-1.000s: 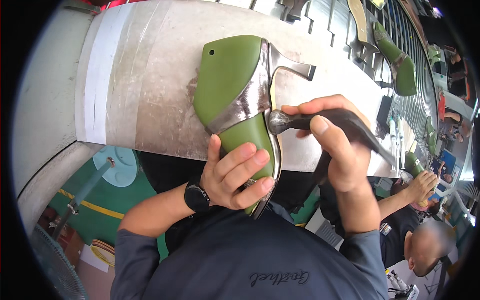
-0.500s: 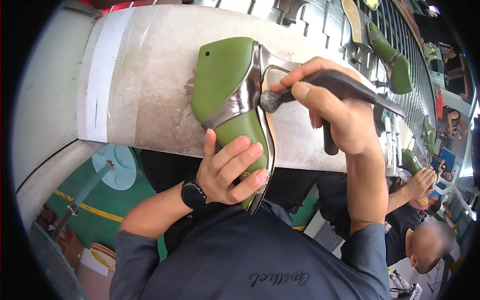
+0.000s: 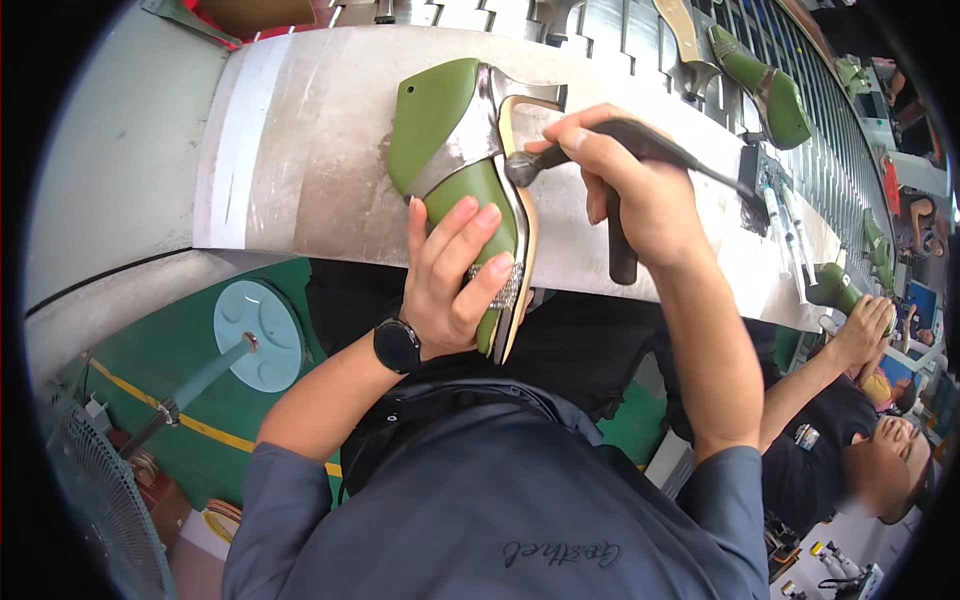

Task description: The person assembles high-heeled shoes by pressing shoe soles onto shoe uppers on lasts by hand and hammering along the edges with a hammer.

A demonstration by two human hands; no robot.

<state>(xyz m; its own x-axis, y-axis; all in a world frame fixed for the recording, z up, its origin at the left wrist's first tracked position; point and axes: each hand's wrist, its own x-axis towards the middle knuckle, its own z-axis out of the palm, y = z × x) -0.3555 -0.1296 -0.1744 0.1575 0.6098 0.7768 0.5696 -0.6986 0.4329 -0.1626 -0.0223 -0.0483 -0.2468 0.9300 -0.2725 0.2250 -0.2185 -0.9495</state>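
Note:
A high-heeled sandal [image 3: 462,142] with a pewter-coloured metallic strap is fitted on a green shoe last [image 3: 430,105]. It lies on its side over the table's near edge, heel to the far right and toe toward me. My left hand [image 3: 445,285] grips the forefoot, fingers across the green last beside a glittering toe strap [image 3: 508,283]; the thumb is mostly hidden. In my closed right hand [image 3: 645,195] is a dark hammer [image 3: 522,168], its rounded face against or very close to the sole edge near the arch. Contact cannot be made out for certain.
The pale worktable [image 3: 320,150] borders a slatted metal conveyor [image 3: 640,60] carrying another green last [image 3: 765,90] with straps. Syringes [image 3: 785,235] lie at the table's right. A co-worker [image 3: 825,430] handles a green last nearby. A fan [image 3: 105,490] stands at lower left.
The whole view has shifted, so the table and shoe sit higher. The heel shows more fully now. Both hands keep their holds, and the hammer face stays by the sole edge.

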